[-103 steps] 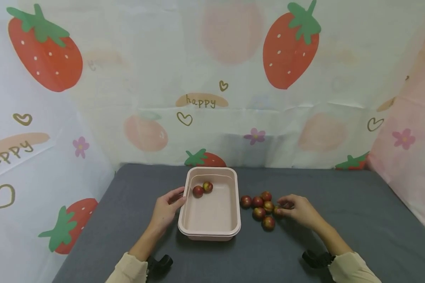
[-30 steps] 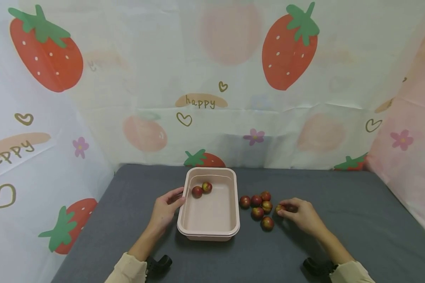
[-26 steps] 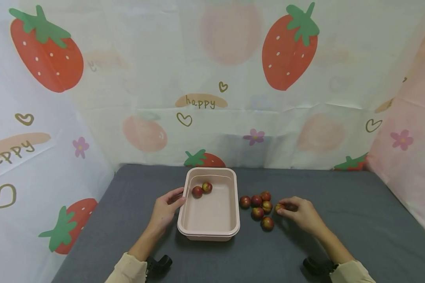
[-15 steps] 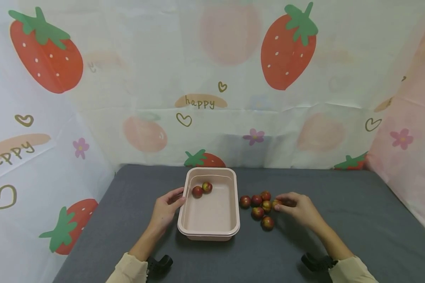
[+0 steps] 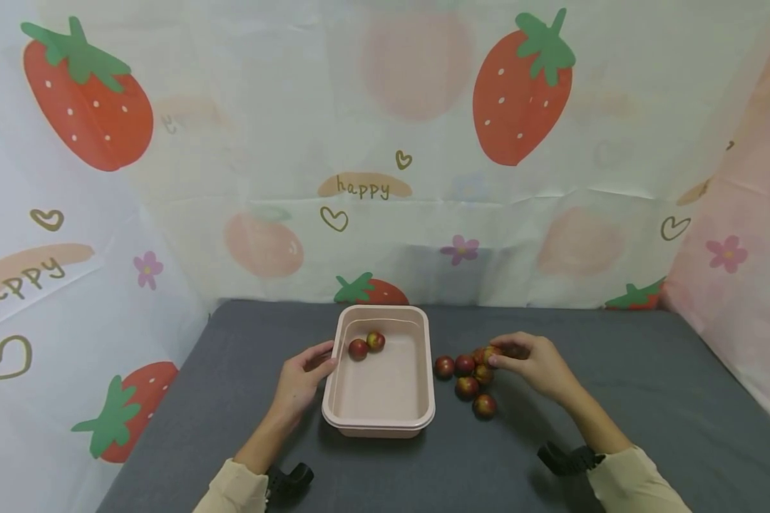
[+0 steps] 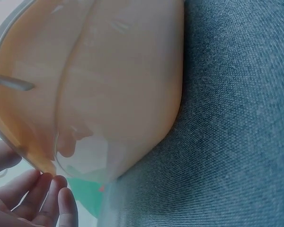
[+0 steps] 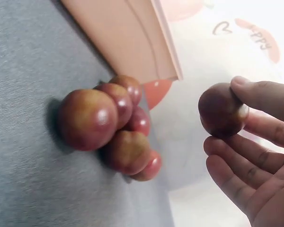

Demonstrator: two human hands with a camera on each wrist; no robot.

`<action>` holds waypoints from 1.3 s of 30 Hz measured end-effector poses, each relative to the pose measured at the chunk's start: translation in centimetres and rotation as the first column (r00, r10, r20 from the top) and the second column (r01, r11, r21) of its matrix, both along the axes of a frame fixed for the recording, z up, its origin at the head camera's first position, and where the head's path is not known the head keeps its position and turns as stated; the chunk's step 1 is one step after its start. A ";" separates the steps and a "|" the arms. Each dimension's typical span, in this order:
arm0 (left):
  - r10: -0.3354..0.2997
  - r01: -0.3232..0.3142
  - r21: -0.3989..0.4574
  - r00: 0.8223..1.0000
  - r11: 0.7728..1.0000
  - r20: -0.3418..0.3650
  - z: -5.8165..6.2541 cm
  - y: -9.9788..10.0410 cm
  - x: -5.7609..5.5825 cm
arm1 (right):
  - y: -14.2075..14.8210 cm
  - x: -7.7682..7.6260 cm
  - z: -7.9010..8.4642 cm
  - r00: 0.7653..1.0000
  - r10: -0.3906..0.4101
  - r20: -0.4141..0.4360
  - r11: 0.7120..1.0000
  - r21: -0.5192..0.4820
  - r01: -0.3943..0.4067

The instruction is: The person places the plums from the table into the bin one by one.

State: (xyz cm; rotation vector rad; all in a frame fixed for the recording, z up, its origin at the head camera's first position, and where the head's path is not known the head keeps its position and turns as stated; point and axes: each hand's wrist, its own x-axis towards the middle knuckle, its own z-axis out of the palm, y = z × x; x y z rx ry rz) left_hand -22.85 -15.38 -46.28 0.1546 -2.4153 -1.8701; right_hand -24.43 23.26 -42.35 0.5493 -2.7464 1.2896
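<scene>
Currently, by the right hand, one round, glossy, red-and-yellow fruit is pinched between thumb and fingers; light pressure and ample clearance over six similar loose fruits, just beside that hand, are judged best. By the left hand, fingers relaxed, a pale-pink, rectangular, plastic-looking box is touched at its rim; steady contact is advised. Two more fruits are contained inside, near that hand.
</scene>
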 end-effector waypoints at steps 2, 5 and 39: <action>0.002 -0.002 -0.002 1.000 1.000 0.002 0.0 0.0 0.0 | -0.2 -0.2 0.4 1.000 0.010 -0.009 1.000 0.000 -0.010; 0.004 -0.004 -0.004 1.000 1.000 0.009 0.1 0.1 0.0 | -0.5 -0.6 0.9 1.000 0.023 -0.017 1.000 0.009 -0.023; -0.014 0.014 0.024 1.000 1.000 -0.013 0.0 0.0 0.1 | -7.3 -5.6 5.0 0.996 0.081 -0.039 0.997 0.011 -0.081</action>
